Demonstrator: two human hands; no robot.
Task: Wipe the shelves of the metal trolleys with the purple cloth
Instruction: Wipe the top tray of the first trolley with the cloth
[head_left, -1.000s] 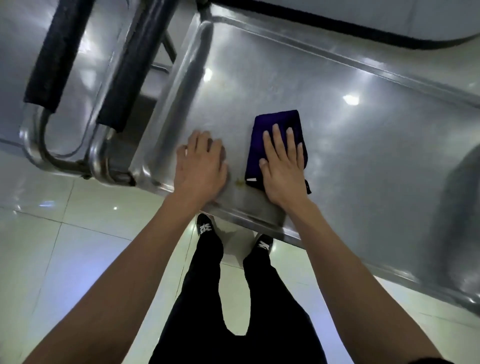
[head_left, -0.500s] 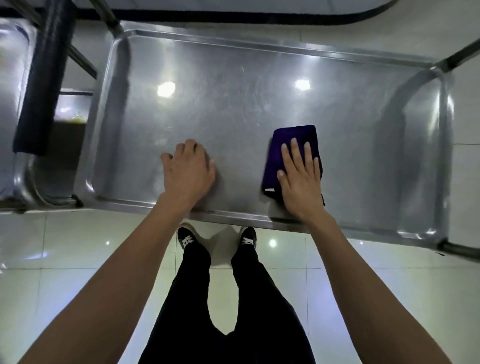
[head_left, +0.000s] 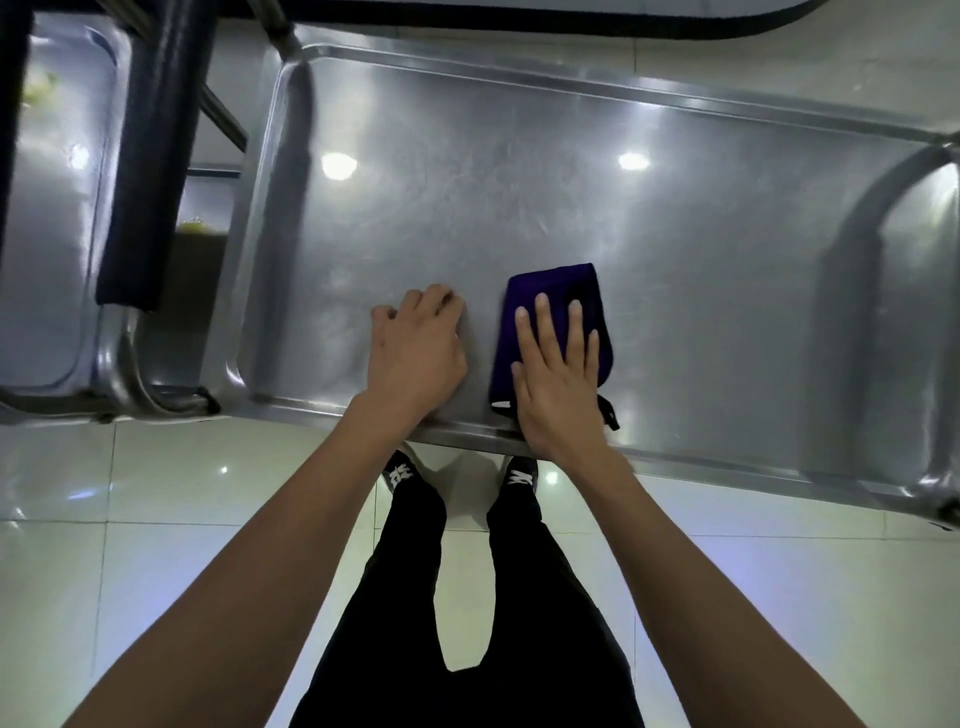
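My right hand lies flat, fingers straight, pressing the folded purple cloth onto the steel trolley's top shelf, nr its front edge; left hand just beside it, fingers bent, resting on bare metal w/ nothing held.

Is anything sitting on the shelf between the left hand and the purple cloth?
No. In the head view, only a narrow strip of bare metal shelf separates the left hand from the purple cloth, which the right hand presses flat.
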